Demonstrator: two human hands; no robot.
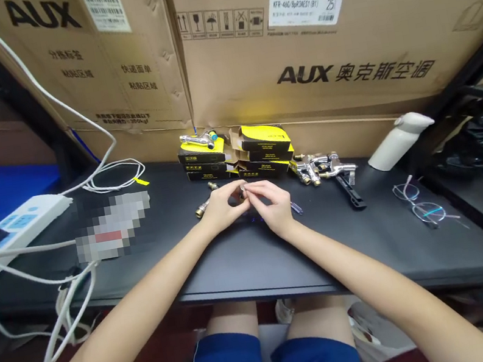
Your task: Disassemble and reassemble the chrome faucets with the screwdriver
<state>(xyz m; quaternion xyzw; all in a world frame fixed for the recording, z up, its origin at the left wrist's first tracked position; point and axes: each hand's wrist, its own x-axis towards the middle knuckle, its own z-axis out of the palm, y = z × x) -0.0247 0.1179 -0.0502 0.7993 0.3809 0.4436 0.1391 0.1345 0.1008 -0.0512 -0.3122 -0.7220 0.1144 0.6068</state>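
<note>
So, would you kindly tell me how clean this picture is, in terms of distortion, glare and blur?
In the head view, wide-angle distortion bows the black table and stretches the forearms; a pixelated patch hides something; a yellow glow marks the carton.

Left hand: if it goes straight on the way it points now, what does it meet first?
The small metal fitting already at the fingertips of the left hand, with the right hand just behind it; depth is hard to judge from this view.

Bright, even light, soft shadows under the hands (227,206), edges apparently warped.
</note>
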